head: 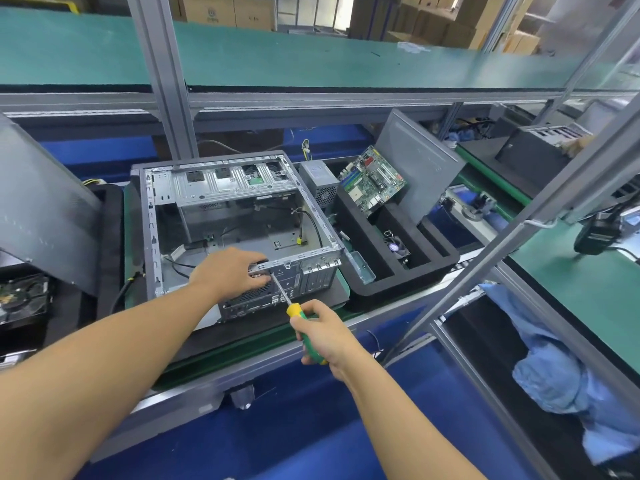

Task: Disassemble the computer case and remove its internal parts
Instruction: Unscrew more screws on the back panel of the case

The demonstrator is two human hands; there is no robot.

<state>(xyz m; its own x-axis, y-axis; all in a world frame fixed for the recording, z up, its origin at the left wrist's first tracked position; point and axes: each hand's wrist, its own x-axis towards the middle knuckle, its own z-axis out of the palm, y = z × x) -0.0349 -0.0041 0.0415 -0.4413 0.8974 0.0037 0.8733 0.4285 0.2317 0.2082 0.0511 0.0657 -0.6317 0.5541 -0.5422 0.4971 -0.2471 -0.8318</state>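
Nearest me, my right hand (322, 332) is clamped round the green and yellow handle of the screwdriver (294, 310). The handle hangs out past the near edge of the desk (221, 355), and the thin shaft slants up and left to the rear panel of the computer case (225, 209). The tip ends right at the fingers of my left hand (235, 270). That hand lies over the top rail of the rear panel, fingers curled down over the rail and gripping it. Whether the fingers also pinch a screw I cannot tell.

The case lies on its side near the desk's near edge. Its open side faces up, with loose cables inside and a drive cage along the far wall.

Just beside it, toward the right edge, sits a black foam tray (398, 282). A small fan (398, 245) lies in one slot and a green motherboard (372, 181) stands tilted at the far end. A grey power supply (317, 178) sits between the case and the tray, toward the far edge. A grey side panel (419, 161) leans behind the tray.

A green shelf (311, 60) runs above, with cardboard boxes (225, 8) beyond it.
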